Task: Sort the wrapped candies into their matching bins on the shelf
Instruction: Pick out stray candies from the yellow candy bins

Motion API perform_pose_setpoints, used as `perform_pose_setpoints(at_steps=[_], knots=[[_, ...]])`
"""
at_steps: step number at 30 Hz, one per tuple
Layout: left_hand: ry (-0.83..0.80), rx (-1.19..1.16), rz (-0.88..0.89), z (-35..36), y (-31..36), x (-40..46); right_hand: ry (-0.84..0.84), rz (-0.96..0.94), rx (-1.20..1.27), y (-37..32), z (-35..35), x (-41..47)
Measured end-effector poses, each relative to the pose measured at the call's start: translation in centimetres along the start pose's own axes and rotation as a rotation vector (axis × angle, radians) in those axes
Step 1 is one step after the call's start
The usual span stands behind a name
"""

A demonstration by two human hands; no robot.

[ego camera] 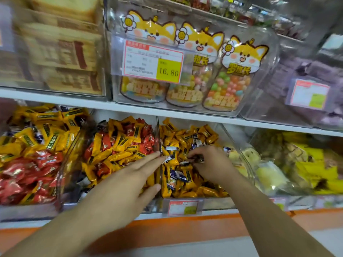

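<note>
At the centre of the frame, the left hand (137, 175) lay flat with straight, relaxed fingers over the middle bin (118, 145), its fingertips reaching the clear divider (159, 145) and touching a small white-and-blue candy (168, 158) just past it; whether it gripped that candy could not be told. Right of centre, the right hand (209, 162) hovered over the right bin (187, 164), its fingers curled and pinching a dark candy (196, 158). That bin held mostly orange wrappers with several blue-and-white ones mixed in. The middle bin held orange and red wrappers together, and the left bin (33, 151) at the lower left held yellow ones above red. Along the upper shelf, in the upper middle of the frame, stood fox-topped jars (228, 80) of coloured sweets behind a price tag (154, 61) reading 16.80. At the lower right lay yellow snack packs (304, 164).
</note>
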State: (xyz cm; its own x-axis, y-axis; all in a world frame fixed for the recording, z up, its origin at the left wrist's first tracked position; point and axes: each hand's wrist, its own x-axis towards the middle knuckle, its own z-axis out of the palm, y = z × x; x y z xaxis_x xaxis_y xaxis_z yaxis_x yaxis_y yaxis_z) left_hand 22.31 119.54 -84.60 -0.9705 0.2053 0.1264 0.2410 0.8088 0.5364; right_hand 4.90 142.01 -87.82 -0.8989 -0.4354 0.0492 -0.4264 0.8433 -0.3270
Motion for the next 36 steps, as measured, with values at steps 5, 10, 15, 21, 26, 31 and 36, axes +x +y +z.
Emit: perform_pose_setpoints(at_steps=[5, 10, 15, 21, 26, 31, 36], knots=[[-0.027, 0.016, -0.010, 1.2, -1.5, 0.7, 0.091, 0.048, 0.162, 0.4, 0.0, 0.1], [-0.003, 0.035, -0.025, 1.5, -2.1, 0.7, 0.281, 0.094, 0.247, 1.0, -1.4, -0.2], [0.004, 0.043, -0.037, 1.7, -2.6, 0.5, 0.387, 0.088, 0.011, 1.4, -1.6, 0.0], [-0.026, 0.023, -0.058, 1.5, -2.6, 0.4, 0.067, -0.007, -0.066, 0.6, 0.2, 0.1], [-0.023, 0.026, -0.049, 1.4, -2.6, 0.5, 0.112, 0.010, -0.170, 1.0, 1.5, 0.6], [0.003, 0.025, -0.056, 1.3, -2.6, 0.4, 0.289, 0.006, -0.091, 1.0, -0.1, 0.5], [0.133, -0.030, -0.091, 0.4, -2.4, 0.1, 0.309, 0.053, 0.271, -2.5, -3.1, -1.8]])
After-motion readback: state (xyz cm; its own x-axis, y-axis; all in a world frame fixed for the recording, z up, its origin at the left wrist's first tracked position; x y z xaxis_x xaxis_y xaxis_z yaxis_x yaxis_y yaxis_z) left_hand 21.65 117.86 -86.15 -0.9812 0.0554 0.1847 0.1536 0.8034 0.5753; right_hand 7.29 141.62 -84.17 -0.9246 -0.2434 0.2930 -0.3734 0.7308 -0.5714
